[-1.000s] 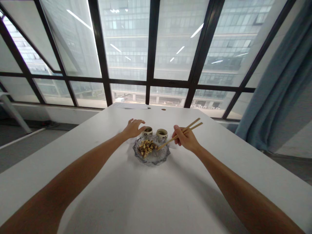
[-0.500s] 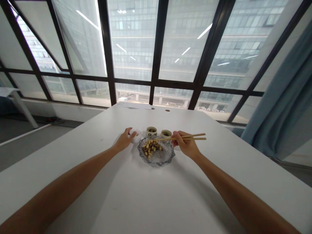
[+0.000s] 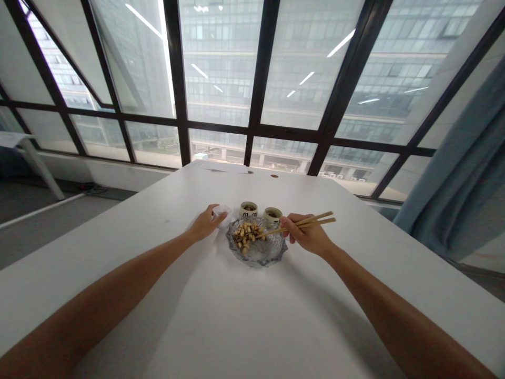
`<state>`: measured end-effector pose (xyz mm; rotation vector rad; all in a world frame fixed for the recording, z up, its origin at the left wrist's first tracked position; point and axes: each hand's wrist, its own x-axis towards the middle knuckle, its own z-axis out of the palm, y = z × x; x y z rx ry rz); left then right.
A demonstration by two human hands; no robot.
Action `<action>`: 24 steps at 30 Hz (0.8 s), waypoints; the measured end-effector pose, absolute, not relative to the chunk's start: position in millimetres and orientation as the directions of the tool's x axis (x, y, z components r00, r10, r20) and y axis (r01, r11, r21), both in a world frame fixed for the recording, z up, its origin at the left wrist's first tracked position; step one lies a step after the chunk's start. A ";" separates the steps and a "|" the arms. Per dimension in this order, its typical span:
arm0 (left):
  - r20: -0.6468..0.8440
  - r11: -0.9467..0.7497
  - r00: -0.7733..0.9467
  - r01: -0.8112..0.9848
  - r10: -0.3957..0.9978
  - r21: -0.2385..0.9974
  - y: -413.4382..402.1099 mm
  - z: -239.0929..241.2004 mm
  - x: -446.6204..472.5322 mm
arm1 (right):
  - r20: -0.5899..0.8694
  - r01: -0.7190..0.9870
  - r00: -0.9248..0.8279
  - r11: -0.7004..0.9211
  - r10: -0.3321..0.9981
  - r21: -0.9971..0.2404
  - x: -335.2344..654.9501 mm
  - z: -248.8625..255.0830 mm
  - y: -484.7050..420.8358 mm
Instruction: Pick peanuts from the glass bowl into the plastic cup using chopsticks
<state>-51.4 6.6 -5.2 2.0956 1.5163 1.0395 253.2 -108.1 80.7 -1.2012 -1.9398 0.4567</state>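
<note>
My left hand (image 3: 205,223) grips a small white bowl (image 3: 224,209) at the left of the glass dish, thumb on the near side. In my right hand (image 3: 310,235), fingers closed, is a pair of wooden chopsticks (image 3: 324,218). Their tips reach down into the clear, wavy-rimmed glass dish (image 3: 272,259), by the edge of a nut-like heap (image 3: 245,237) of pale and dark pieces. Whether the tips pinch a piece is too small to tell. Behind the dish stand two small cups, the left cup (image 3: 248,210) and the right cup (image 3: 273,215), with dark contents.
Everything stands on a white table (image 3: 189,326). At its far end lie paper sheets (image 3: 221,167) and a small brown round thing (image 3: 274,176). Beyond are tall windows, with a blue curtain (image 3: 453,200) on the right.
The chopstick tips have lowered into the dish beside the heap, their rear ends now more raised and spread. My left hand has closed around the white bowl. The view has shifted slightly.
</note>
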 end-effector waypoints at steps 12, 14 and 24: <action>0.343 -0.349 0.151 0.679 0.927 0.646 5.1 -3.4 -50.6 | 0.448 0.680 -0.539 0.682 0.713 -0.268 244.7 88.5 -121.1; 0.342 -0.349 0.152 0.680 0.927 0.645 4.7 -3.2 -50.5 | 0.431 0.678 -0.589 0.708 0.684 -0.197 238.0 89.7 -125.9; 0.352 -0.356 0.152 0.677 0.924 0.644 4.9 -3.7 -49.7 | 0.501 0.555 -0.136 0.485 0.855 -0.676 248.3 81.3 -112.4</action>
